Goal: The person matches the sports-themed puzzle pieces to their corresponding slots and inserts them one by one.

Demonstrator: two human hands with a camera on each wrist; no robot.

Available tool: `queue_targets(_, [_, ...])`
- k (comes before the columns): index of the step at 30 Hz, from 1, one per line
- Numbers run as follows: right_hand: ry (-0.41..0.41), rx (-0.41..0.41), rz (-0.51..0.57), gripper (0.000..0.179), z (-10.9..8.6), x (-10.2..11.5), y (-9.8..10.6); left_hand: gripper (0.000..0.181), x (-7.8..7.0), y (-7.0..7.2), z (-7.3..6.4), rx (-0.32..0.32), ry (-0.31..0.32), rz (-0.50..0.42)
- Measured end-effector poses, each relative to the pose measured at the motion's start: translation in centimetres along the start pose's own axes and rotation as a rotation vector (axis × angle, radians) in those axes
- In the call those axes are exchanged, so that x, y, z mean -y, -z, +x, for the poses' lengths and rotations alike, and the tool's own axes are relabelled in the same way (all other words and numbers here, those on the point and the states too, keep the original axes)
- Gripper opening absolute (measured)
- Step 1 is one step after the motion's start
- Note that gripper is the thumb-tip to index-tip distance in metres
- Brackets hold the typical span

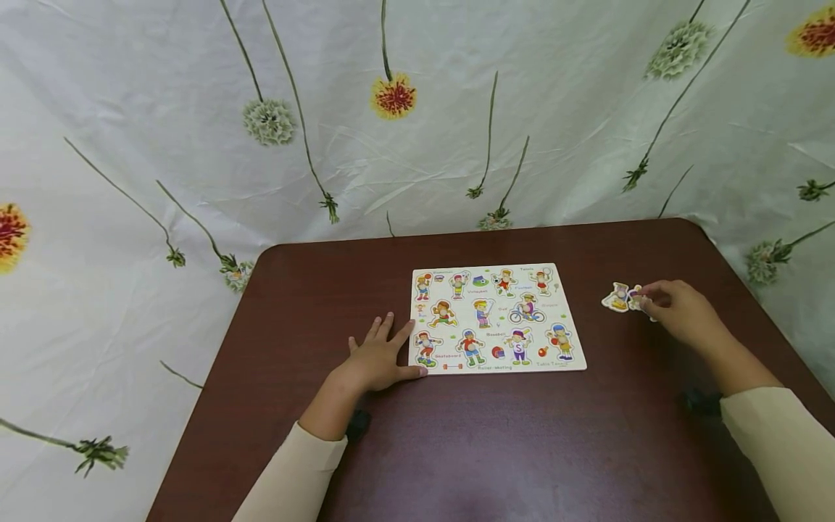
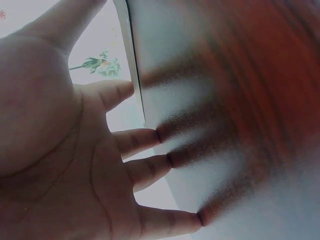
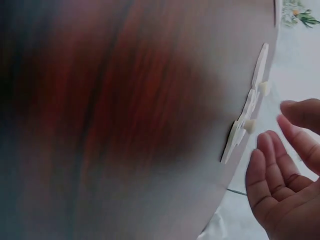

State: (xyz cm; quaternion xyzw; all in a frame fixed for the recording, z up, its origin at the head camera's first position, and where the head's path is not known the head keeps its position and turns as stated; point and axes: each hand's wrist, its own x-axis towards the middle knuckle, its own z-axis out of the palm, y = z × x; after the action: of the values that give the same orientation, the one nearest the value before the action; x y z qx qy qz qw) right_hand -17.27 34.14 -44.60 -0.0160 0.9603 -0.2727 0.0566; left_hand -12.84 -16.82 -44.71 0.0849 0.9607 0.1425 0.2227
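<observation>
A pale wooden puzzle board point(image 1: 499, 319) printed with sporting children lies flat on the dark table. My left hand point(image 1: 378, 360) rests beside its left side with fingers spread and thumb at the near left corner; in the left wrist view the palm point(image 2: 50, 140) and straight fingers show beside the board's edge point(image 2: 131, 55). To the right of the board, a small group of loose knobbed puzzle pieces point(image 1: 615, 298) lies close together. Over them is my right hand point(image 1: 681, 312), its fingers loosely bent. The right wrist view shows the fingertips apart from the knobs point(image 3: 249, 125), with nothing visible between them.
The reddish-brown table point(image 1: 496, 442) has rounded far corners. Behind it hangs a white cloth point(image 1: 424, 167) with printed flowers. Dark wrist straps point(image 1: 701, 401) show near both sleeves.
</observation>
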Motion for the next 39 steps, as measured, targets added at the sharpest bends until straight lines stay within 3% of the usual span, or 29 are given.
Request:
queue_targets(12, [-0.014, 0.069, -0.072, 0.030, 0.8, -0.9, -0.2, 0.093, -0.1, -0.1, 0.1, 0.007, -0.003, 0.013])
queue_targets(27, [-0.003, 0.010, -0.043, 0.028, 0.9, -1.3, 0.1, 0.093, -0.2, -0.1, 0.1, 0.007, 0.000, 0.007])
queue_targets(39, [0.009, -0.049, -0.011, 0.028, -0.2, -0.4, -0.2, 0.094, -0.1, -0.1, 0.1, 0.005, 0.001, 0.019])
